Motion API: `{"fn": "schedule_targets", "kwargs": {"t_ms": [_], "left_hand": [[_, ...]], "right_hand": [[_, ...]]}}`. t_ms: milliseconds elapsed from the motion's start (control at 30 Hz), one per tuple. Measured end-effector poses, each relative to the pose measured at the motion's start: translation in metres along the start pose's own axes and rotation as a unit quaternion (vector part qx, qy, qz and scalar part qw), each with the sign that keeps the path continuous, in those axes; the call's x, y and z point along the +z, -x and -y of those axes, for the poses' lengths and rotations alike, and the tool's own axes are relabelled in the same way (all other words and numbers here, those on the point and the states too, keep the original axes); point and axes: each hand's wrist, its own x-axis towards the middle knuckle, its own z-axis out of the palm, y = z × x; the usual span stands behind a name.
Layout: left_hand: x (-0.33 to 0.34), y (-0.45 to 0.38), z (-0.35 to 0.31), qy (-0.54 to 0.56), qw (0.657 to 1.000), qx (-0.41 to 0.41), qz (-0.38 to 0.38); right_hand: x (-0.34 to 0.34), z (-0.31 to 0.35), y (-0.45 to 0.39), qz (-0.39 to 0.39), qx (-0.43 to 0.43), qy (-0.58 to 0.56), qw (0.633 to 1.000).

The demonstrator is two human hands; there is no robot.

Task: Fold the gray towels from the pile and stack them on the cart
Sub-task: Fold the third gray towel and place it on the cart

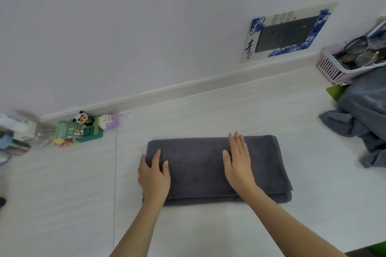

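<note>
both hands, left hand (154, 179) and right hand (238, 165), lie flat with fingers spread, gripping nothing, on the folded towel (198, 165). this looks like the smoothing step; next probably another fold, the pile (363, 115) waiting right of the towel.

My bare hands rest on a plain dark gray towel (198, 165); pale white-striped counter (62, 194); pink basket (334, 67).

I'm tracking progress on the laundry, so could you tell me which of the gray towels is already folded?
The gray towel lying flat under both hands, at the middle of the counter, is folded into a neat rectangle. The gray pile at the right edge is still crumpled.
</note>
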Motion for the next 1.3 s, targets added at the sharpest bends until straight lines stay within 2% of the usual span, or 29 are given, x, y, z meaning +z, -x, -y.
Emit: {"fn": "schedule_targets", "kwargs": {"t_ms": [67, 133, 233, 333, 433, 500, 634, 667, 734, 834, 867, 900, 1000, 1067, 1100, 1167, 1234, 1300], "left_hand": [[-0.013, -0.007, 0.001, 0.076, 0.995, -0.065, 0.017], [-0.023, -0.015, 0.003, 0.147, 0.979, -0.127, 0.061], [-0.03, -0.024, -0.001, 0.171, 0.957, -0.184, 0.145], [-0.042, -0.027, -0.007, 0.284, 0.913, -0.209, 0.205], [-0.065, -0.022, -0.018, 0.349, 0.889, -0.168, 0.245], [-0.079, -0.014, -0.03, 0.357, 0.886, -0.113, 0.272], [-0.091, 0.006, -0.067, 0.299, 0.918, -0.007, 0.259], [-0.092, 0.011, -0.078, 0.278, 0.927, 0.016, 0.251], [-0.09, 0.02, -0.097, 0.221, 0.949, 0.045, 0.223], [-0.091, 0.031, -0.123, 0.15, 0.97, 0.077, 0.175], [-0.092, 0.034, -0.129, 0.136, 0.973, 0.088, 0.165], [-0.091, 0.037, -0.138, 0.12, 0.974, 0.104, 0.162], [-0.085, 0.047, -0.165, 0.079, 0.969, 0.147, 0.183], [-0.077, 0.051, -0.179, 0.063, 0.961, 0.168, 0.208], [-0.069, 0.056, -0.191, 0.058, 0.955, 0.183, 0.224], [-0.055, 0.061, -0.205, 0.054, 0.95, 0.197, 0.236], [-0.036, 0.068, -0.218, 0.036, 0.945, 0.22, 0.238], [-0.01, 0.074, -0.229, 0.018, 0.942, 0.231, 0.243]], "right_hand": [[0.003, 0.028, 0.009, 0.021, 0.013, -0.166, 0.986], [0.012, 0.05, 0.018, 0.04, 0.049, -0.286, 0.956], [0.025, 0.056, 0.022, 0.053, 0.114, -0.371, 0.92], [0.033, 0.049, 0.022, 0.055, 0.139, -0.394, 0.907], [0.034, 0.046, 0.02, 0.052, 0.146, -0.41, 0.899], [0.035, 0.042, 0.018, 0.05, 0.155, -0.423, 0.891], [0.035, 0.042, 0.015, 0.064, 0.156, -0.442, 0.881], [0.033, 0.044, 0.014, 0.072, 0.158, -0.463, 0.869], [0.026, 0.05, 0.01, 0.101, 0.164, -0.494, 0.848], [0.002, 0.049, 0.006, 0.135, 0.187, -0.489, 0.841], [-0.007, 0.047, 0.007, 0.122, 0.188, -0.49, 0.842], [-0.018, 0.038, 0.007, 0.077, 0.189, -0.482, 0.852], [-0.051, 0.002, 0.016, -0.112, 0.227, -0.399, 0.881], [-0.066, -0.027, 0.021, -0.166, 0.263, -0.351, 0.883], [-0.074, -0.045, 0.024, -0.163, 0.287, -0.345, 0.878], [-0.08, -0.065, 0.025, -0.105, 0.316, -0.395, 0.856], [-0.085, -0.074, 0.027, -0.064, 0.312, -0.467, 0.825], [-0.093, -0.081, 0.03, -0.053, 0.297, -0.504, 0.809]]}}
